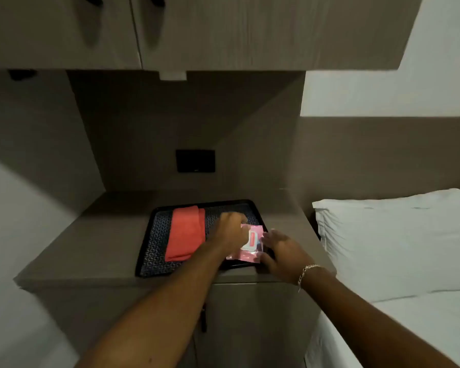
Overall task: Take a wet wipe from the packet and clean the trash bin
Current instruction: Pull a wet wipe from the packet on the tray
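A pink wet wipe packet [251, 244] with a white flap label lies on the right side of a dark patterned tray [154, 248] on a bedside cabinet. My left hand [230, 229] is over the packet's left part, fingers curled at the raised flap. At the packet's right edge, my right hand [282, 252] touches it with spread fingers; a silver bracelet is on that wrist. No trash bin is in view.
A folded coral-red cloth [186, 232] lies on the tray's left half. The cabinet top [91, 251] sits in a niche under wall cupboards [197, 30], with a black wall plate [195, 160] behind. A bed with a white pillow [396, 243] is on the right.
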